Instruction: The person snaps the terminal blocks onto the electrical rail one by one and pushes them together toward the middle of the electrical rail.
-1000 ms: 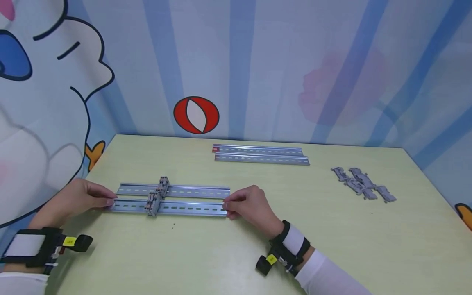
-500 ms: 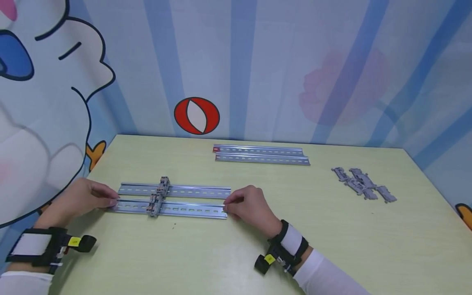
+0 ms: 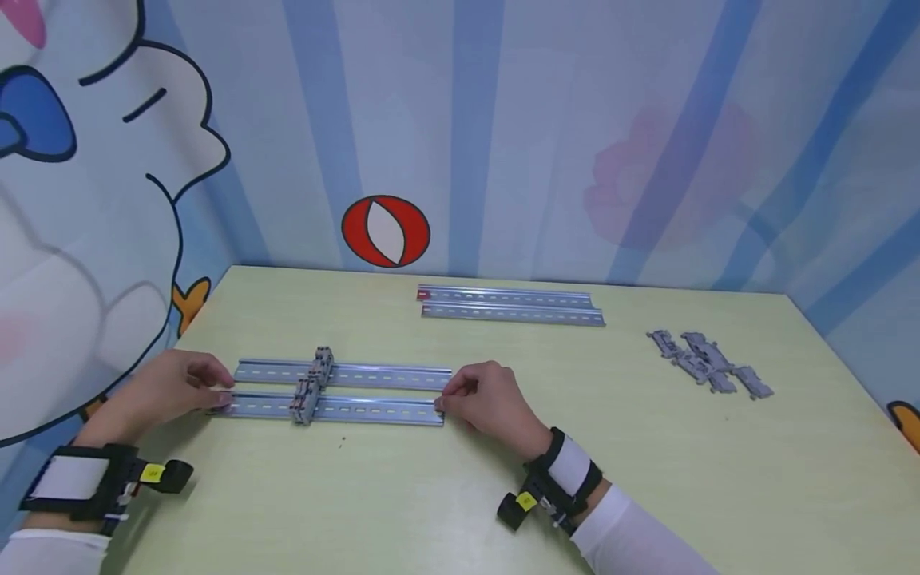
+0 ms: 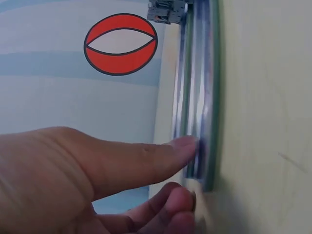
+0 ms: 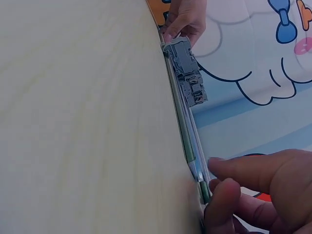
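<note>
In the head view, the front metal DIN rail (image 3: 377, 410) lies parallel to a rear DIN rail (image 3: 391, 376). Grey terminal blocks stand upright on both: a front block (image 3: 305, 401) and a rear block (image 3: 323, 366), lined up with each other. At the front rail's left end is my left hand (image 3: 167, 389), its thumb touching the rail and its index finger raised apart from the thumb. My right hand (image 3: 492, 406) pinches the right end of that rail between thumb and index finger. The right wrist view shows a terminal block (image 5: 186, 70) side-on.
Two more DIN rails (image 3: 512, 313) lie at the back of the table, one with a red mark on its left end. Several flat grey terminal blocks (image 3: 707, 363) are spread at the right. A printed cloth wall (image 3: 546, 144) rises behind the table (image 3: 647, 479).
The front rail has tipped flatter, its slots turning from dark to pale, and its block now lines up with the rear one. My left index finger has lifted away from the thumb.
</note>
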`<state>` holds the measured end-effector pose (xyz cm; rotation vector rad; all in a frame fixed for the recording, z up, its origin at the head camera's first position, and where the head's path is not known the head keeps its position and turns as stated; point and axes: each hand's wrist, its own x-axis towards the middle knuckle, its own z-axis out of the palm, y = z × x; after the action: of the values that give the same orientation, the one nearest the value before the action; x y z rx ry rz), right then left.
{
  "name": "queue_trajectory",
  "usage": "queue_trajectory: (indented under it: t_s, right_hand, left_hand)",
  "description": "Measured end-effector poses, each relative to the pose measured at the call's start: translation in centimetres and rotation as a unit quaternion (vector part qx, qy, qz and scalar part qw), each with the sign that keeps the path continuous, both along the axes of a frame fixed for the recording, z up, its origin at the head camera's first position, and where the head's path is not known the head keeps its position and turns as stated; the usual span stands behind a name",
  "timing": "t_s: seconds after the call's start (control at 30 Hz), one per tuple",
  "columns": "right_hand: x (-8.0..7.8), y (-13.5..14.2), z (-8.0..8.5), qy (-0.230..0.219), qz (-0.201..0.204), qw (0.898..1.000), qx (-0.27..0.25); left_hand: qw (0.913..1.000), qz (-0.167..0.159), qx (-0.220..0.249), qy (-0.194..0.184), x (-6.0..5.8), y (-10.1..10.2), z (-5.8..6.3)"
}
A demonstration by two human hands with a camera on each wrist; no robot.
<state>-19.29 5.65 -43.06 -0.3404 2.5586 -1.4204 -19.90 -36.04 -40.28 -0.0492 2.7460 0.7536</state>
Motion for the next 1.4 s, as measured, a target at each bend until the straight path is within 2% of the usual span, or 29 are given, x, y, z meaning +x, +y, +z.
queue_trajectory:
  t_s: [0.1, 0.17, 0.23, 0.33, 0.4, 0.47, 0.63, 0.83, 0.93, 1.0, 1.1, 1.2, 1.33, 1.4]
  right_hand:
    - [-0.3, 0.1, -0.2, -0.004, 0.002, 1.000, -0.009]
    - [-0.5, 0.3, -0.2, -0.007, 0.000, 1.000, -0.017]
    - [-0.7, 0.5, 0.0, -0.007, -0.007, 1.000, -0.023]
    - [-1.1, 1.3, 0.7, -0.006, -0.022, 0.999, -0.026]
    - [-1.6, 2.1, 1.3, -0.009, -0.037, 0.999, -0.030]
    - [-2.3, 3.2, 1.8, -0.016, -0.051, 0.998, -0.046]
    - [-4.6, 7.2, 2.9, -0.039, -0.097, 0.990, -0.094]
    - [-7.3, 12.2, 3.6, -0.050, -0.172, 0.977, -0.112]
    - [-8.1, 14.4, 3.7, -0.042, -0.203, 0.970, -0.130]
    - [-8.4, 15.7, 3.7, -0.031, -0.217, 0.968, -0.123]
    - [-8.7, 17.3, 3.4, -0.020, -0.213, 0.973, -0.082]
    - [-9.0, 18.3, 3.0, -0.035, -0.203, 0.979, -0.006]
    - [-9.5, 18.8, 2.6, -0.073, -0.196, 0.974, 0.090]
    - [-9.7, 18.8, 2.5, -0.080, -0.190, 0.971, 0.120]
  left_hand:
    - [0.9992, 0.010, -0.019, 0.033, 0.3, 0.2, 0.6]
    - [0.9963, 0.016, -0.029, 0.079, 0.5, 0.7, 1.0]
    - [0.9888, 0.026, -0.038, 0.142, 0.6, 1.6, 1.5]
    - [0.9723, 0.022, -0.033, 0.230, 0.7, 3.5, 2.3]
    - [0.9623, 0.018, -0.030, 0.270, 0.7, 5.0, 2.9]
    - [0.9566, 0.011, -0.032, 0.290, 0.6, 6.7, 3.6]
    - [0.9605, 0.002, -0.019, 0.278, -0.5, 11.0, 5.3]
    - [0.9734, 0.006, 0.007, 0.229, -3.1, 15.2, 6.9]
    - [0.9778, 0.008, 0.024, 0.208, -4.5, 17.0, 7.4]
    - [0.9807, 0.007, 0.034, 0.193, -5.4, 18.4, 7.4]
    - [0.9846, -0.002, 0.039, 0.170, -6.6, 20.3, 7.1]
    - [0.9880, -0.003, 0.043, 0.148, -8.0, 21.9, 6.1]
    - [0.9922, 0.008, 0.048, 0.115, -9.5, 23.1, 4.4]
    - [0.9936, 0.012, 0.053, 0.100, -9.9, 23.5, 3.6]
